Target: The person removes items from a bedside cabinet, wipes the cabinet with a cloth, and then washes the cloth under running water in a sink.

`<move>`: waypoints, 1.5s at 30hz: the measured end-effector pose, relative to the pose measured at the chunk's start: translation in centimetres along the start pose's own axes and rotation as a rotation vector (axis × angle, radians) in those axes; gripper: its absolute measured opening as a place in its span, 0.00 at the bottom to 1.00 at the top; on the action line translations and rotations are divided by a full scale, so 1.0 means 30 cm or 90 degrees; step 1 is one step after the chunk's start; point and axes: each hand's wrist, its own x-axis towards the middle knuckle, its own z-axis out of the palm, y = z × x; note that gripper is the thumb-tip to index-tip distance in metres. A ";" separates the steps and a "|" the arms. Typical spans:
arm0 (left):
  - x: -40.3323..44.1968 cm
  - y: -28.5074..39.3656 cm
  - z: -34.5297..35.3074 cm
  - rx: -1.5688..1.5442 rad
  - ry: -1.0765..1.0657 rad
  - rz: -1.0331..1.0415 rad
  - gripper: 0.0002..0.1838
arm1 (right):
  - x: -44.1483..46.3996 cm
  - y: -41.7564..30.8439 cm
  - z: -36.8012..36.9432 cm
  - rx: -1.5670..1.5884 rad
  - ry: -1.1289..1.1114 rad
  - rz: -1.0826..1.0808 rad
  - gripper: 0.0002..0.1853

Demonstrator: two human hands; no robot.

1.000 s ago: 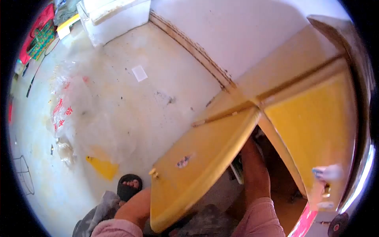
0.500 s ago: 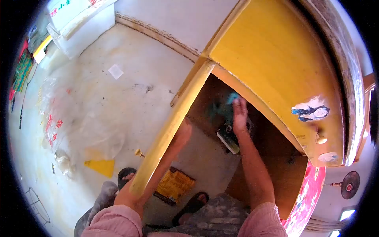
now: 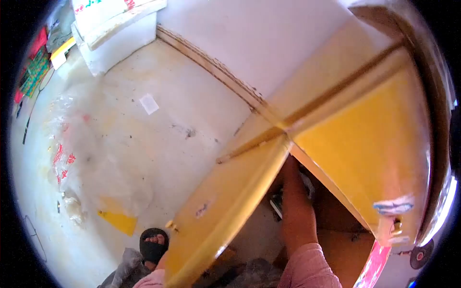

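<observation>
At 9 o'clock, a clear plastic bag (image 3: 103, 165) with red print spreads over the floor (image 3: 165, 72); a yellow piece (image 3: 120, 222) touches its lower edge at 8. A sandalled foot (image 3: 153, 245) is at 7, beside a pink left sleeve (image 3: 152, 279). The left forearm runs behind the cabinet door (image 3: 228, 197), which stands open at 6; its hand is hidden, grip impossible to tell. At 5, a dark, pale-edged object (image 3: 276, 205) lies inside the cabinet, beside the right forearm (image 3: 298, 211). That hand is also out of sight, so its opening and hold cannot be told. The yellow front panel (image 3: 360, 139) fills 3, its knob (image 3: 396, 227) at 4.
</observation>
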 end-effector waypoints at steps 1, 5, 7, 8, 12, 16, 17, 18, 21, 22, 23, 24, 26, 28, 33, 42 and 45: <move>-0.013 0.012 -0.021 0.001 0.004 -0.003 0.40 | 0.039 0.001 0.011 -0.013 -0.003 0.011 0.23; -0.079 0.051 -0.094 -0.004 0.007 -0.014 0.39 | 0.170 -0.115 0.095 -0.051 -0.127 -0.041 0.23; -0.106 0.064 -0.119 -0.003 0.010 -0.019 0.38 | 0.195 -0.203 0.119 -0.061 -0.202 -0.082 0.23; -0.119 0.068 -0.131 -0.004 0.013 -0.021 0.38 | 0.198 -0.249 0.116 -0.061 -0.235 -0.114 0.23; -0.156 0.068 -0.143 -0.007 0.021 -0.022 0.37 | 0.096 -0.311 0.071 -0.022 -0.365 -0.249 0.24; -0.147 0.027 -0.071 -0.002 0.040 0.001 0.36 | -0.158 -0.373 -0.179 0.112 -0.563 -0.331 0.24; -0.147 0.027 -0.056 -0.006 0.044 0.011 0.36 | -0.224 -0.382 -0.259 0.156 -0.614 -0.325 0.24; -0.147 0.026 -0.042 -0.012 0.051 0.022 0.35 | -0.286 -0.384 -0.329 0.205 -0.659 -0.303 0.25; -0.166 0.036 -0.011 -0.034 0.066 0.068 0.35 | -0.413 -0.290 -0.427 0.436 -0.775 -0.123 0.25; -0.178 0.029 -0.011 -0.034 0.073 0.081 0.34 | -0.432 -0.189 -0.403 0.572 -0.788 -0.011 0.25; -0.191 0.007 0.002 -0.019 0.081 0.082 0.34 | -0.451 -0.084 -0.376 0.709 -0.789 0.102 0.25; -0.196 -0.013 -0.005 0.034 0.095 0.076 0.34 | -0.469 -0.046 -0.418 0.715 -0.672 0.253 0.26; -0.163 -0.052 0.011 -0.003 0.142 -0.029 0.30 | -0.473 0.034 -0.466 0.624 -0.426 0.281 0.29; -0.139 -0.087 0.018 -0.013 0.161 -0.064 0.30 | -0.454 0.078 -0.431 0.547 -0.246 0.276 0.29; -0.134 -0.139 0.018 0.031 0.152 -0.085 0.30 | -0.312 0.083 -0.200 0.427 0.028 0.129 0.25; -0.128 -0.080 -0.016 0.004 0.109 -0.064 0.26 | -0.570 -0.274 -0.299 0.189 -0.399 -0.239 0.14; -0.157 -0.076 -0.021 -0.073 0.037 -0.105 0.21 | -0.706 -0.235 -0.527 0.371 -0.505 -0.010 0.17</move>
